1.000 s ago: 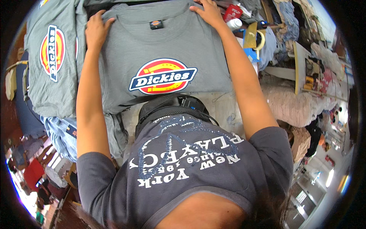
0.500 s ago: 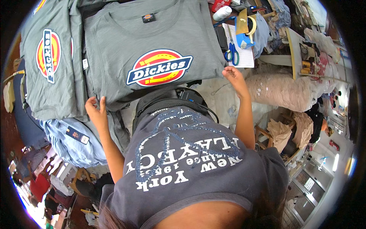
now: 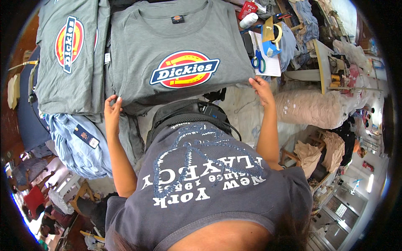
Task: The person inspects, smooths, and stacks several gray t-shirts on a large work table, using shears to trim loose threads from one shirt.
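A grey T-shirt (image 3: pixel 134 50) with a red, yellow and blue printed logo lies folded face up on a pile in front of me. At its near left corner, my left hand (image 3: pixel 112 113) has thumb and fingers closed on the hem. My right hand (image 3: pixel 264 93) pinches the near right corner between thumb and fingers. The hem stretches between both hands and sags a little in the middle. Close on the left lies a stack of matching grey T-shirts (image 3: pixel 48 83), its top logo turned sideways.
Light blue garments (image 3: pixel 69 140) with a dark tag hang below the left stack. Beyond my right hand are blue-handled scissors (image 3: pixel 258 62), a paper sheet (image 3: pixel 274 67), a blue tape dispenser (image 3: pixel 270 47) and a white bottle (image 3: pixel 248 21). A large plastic-wrapped bundle (image 3: pixel 310 109) stands at right.
The whole view has shifted, with the shirts now further right. My left hand has moved right and its fingers have drawn closer together. My right hand stays at the shirt's corner.
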The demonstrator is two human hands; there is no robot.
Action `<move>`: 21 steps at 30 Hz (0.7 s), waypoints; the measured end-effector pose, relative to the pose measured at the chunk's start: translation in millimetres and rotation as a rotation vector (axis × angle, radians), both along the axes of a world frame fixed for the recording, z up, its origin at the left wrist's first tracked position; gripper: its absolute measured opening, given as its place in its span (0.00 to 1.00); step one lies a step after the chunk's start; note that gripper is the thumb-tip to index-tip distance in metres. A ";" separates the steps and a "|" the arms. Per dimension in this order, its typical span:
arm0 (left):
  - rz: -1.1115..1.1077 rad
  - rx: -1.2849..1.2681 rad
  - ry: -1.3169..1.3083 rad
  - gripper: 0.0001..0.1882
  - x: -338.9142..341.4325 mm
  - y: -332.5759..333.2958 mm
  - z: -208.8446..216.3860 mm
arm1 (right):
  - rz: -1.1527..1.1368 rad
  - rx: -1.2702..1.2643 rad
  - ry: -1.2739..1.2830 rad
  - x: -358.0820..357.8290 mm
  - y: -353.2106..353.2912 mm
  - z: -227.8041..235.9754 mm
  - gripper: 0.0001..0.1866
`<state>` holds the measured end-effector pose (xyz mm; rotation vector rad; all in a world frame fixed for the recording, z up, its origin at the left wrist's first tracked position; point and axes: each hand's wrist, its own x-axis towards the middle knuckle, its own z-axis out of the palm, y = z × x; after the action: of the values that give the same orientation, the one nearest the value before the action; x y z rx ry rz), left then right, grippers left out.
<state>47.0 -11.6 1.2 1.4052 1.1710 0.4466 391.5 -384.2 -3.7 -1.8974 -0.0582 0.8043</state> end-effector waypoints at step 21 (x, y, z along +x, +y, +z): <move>0.061 0.659 0.342 0.16 16.2 -6.9 -3.6 | -0.114 -0.225 -0.415 -2.8 13.9 -15.3 0.15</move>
<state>63.3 -18.5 -2.4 2.0766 1.4133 0.6959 388.7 -370.2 -19.0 -2.2348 -0.1184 0.3413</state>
